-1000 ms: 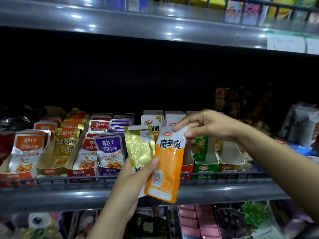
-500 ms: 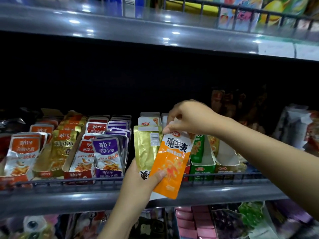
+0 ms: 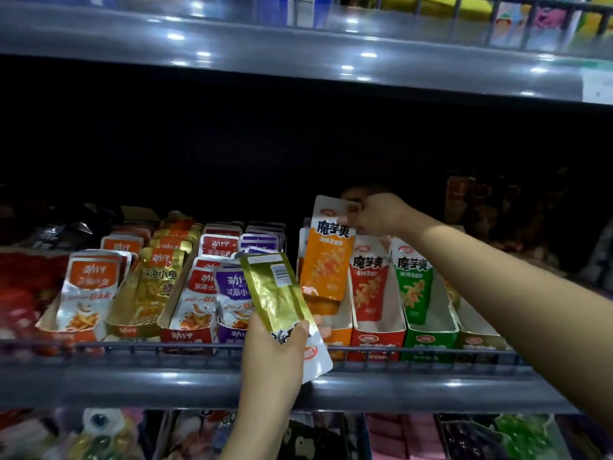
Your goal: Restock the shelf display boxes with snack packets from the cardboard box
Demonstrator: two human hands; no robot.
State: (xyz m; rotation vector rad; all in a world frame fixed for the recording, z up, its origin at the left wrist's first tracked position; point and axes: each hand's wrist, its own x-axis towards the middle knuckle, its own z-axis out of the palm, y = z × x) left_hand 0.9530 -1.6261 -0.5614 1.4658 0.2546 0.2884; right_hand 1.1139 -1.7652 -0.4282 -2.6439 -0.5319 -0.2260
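Note:
My right hand (image 3: 381,215) pinches the top edge of an orange snack packet (image 3: 326,257) and holds it upright over the orange display box (image 3: 340,336) on the shelf. My left hand (image 3: 275,346) grips a gold foil packet (image 3: 277,293), barcode side towards me, with a white packet (image 3: 315,358) behind it, just in front of the shelf rail. A red display box (image 3: 378,340) and a green display box (image 3: 431,341) stand to the right, each with packets inside. The cardboard box is out of sight.
Left of the orange box stand several display boxes of fish snack packets (image 3: 199,293) in orange, gold, red and purple. A wire rail (image 3: 132,348) runs along the shelf front. Another shelf (image 3: 298,51) hangs overhead, and more goods (image 3: 464,433) lie below.
My right hand has carried the orange packet up and back, from in front of the rail to above the orange display box. My left hand stays put, still holding the gold packet.

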